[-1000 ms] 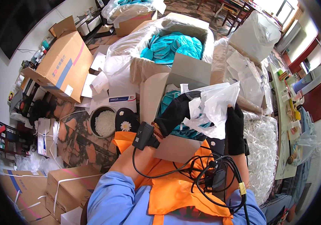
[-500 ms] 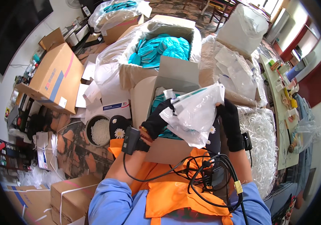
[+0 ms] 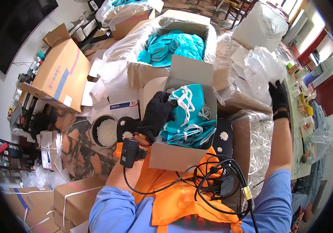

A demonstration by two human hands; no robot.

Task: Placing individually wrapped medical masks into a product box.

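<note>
My left hand (image 3: 156, 114), in a black glove with the finger ends bare, is closed on the left edge of a teal mask (image 3: 191, 103). White straps lie across that mask's face. It is over a small open box (image 3: 178, 157) on my lap, with several more teal masks (image 3: 187, 136) inside. Far out to the right, my gloved right hand (image 3: 278, 97) has its fingers apart and holds nothing. Just beyond its fingertips is a crumpled clear plastic bag (image 3: 265, 68), above a carton (image 3: 223, 66) of white packaging.
A plastic-lined carton of teal masks (image 3: 174, 46) stands ahead. White straps (image 3: 261, 147) fill a carton at my right. On the left are a bucket of white bits (image 3: 107, 133) and a tall carton (image 3: 57, 73). Black cables (image 3: 228, 174) hang across my front.
The clear plastic bag has left both hands and is now over at the right. My right hand has swung out rightward and opened. My left hand now holds a teal mask.
</note>
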